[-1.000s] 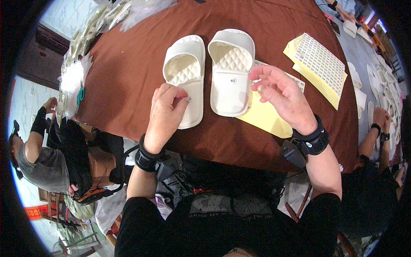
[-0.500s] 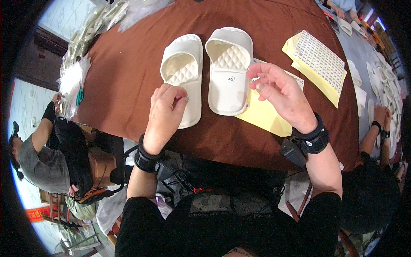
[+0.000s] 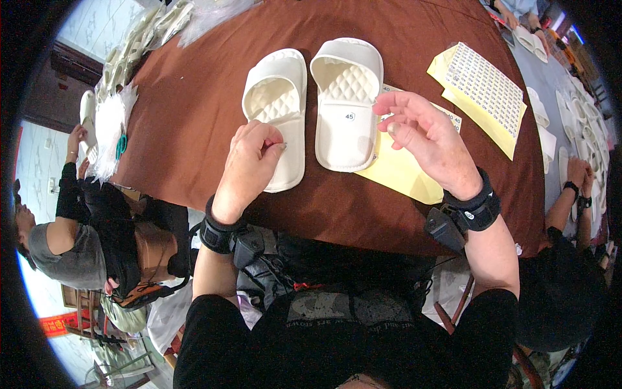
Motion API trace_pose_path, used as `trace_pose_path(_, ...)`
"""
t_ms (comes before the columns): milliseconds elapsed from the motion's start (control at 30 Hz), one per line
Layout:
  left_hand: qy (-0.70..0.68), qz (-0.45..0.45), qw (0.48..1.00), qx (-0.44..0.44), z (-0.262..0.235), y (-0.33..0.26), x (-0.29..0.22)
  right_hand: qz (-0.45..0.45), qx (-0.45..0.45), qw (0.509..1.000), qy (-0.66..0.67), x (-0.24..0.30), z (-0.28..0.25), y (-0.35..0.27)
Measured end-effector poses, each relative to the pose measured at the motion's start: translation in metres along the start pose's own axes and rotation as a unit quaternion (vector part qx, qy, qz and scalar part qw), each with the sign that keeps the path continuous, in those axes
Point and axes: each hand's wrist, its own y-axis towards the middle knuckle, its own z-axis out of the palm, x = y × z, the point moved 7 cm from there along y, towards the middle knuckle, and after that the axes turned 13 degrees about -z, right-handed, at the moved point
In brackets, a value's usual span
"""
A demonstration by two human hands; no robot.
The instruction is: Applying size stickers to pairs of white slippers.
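Observation:
Two white slippers lie side by side on the brown cloth, toes away from me. My left hand (image 3: pixel 247 155) is over the heel half of the left slipper (image 3: pixel 291 149), thumb and forefinger pinched together; whatever may be between them is too small to make out. The right slipper (image 3: pixel 334 142) carries a small printed label (image 3: pixel 350 117) on its insole. Close by its right edge my right hand (image 3: pixel 424 139) hovers, fingers loosely curved and apart, with nothing visible in it. Beneath that hand lies a yellow sticker sheet (image 3: pixel 405 178), partly covered by the hand and slipper.
More yellow-backed sticker sheets (image 3: pixel 483 91) rest at the right of the brown-covered table (image 3: pixel 194 123). Plastic-wrapped slippers (image 3: pixel 116 120) and teal-handled scissors (image 3: pixel 121 147) are at the left edge. Co-workers sit on both sides; a grey table with many white slippers (image 3: pixel 570 120) stands right.
My hands and the two slippers stay almost in place, with only a slight shift in view. At the left, a co-worker's hand has come up holding a pale slipper.

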Motion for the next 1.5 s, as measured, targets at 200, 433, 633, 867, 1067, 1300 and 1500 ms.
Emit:
trace_pose_path(200,0.054,0.068,0.995,-0.052,0.001,-0.012,-0.007,-0.016,-0.006,1.000,0.008,0.001,-0.001,0.000)
trace_pose_path(433,0.009,0.091,0.993,-0.074,-0.002,-0.025,0.002,-0.006,0.003,1.000,-0.010,0.001,0.000,0.000)
trace_pose_path(633,-0.204,-0.058,0.977,-0.034,-0.004,-0.030,0.022,-0.011,0.004,1.000,-0.005,0.000,0.001,0.001)
trace_pose_path(867,-0.303,-0.130,0.943,-0.043,-0.007,-0.044,0.019,-0.008,0.008,1.000,-0.010,0.000,0.001,0.000)
trace_pose_path(1067,-0.328,-0.154,0.931,-0.036,-0.008,-0.048,0.018,-0.003,0.010,1.000,-0.020,-0.001,0.000,0.001)
trace_pose_path(1300,-0.290,-0.110,0.943,-0.123,-0.033,-0.061,0.045,-0.006,0.015,1.000,-0.007,0.003,0.002,-0.002)
trace_pose_path(1500,-0.412,-0.155,0.845,-0.305,-0.087,-0.115,0.141,0.018,0.025,0.999,-0.015,0.005,0.006,-0.003)
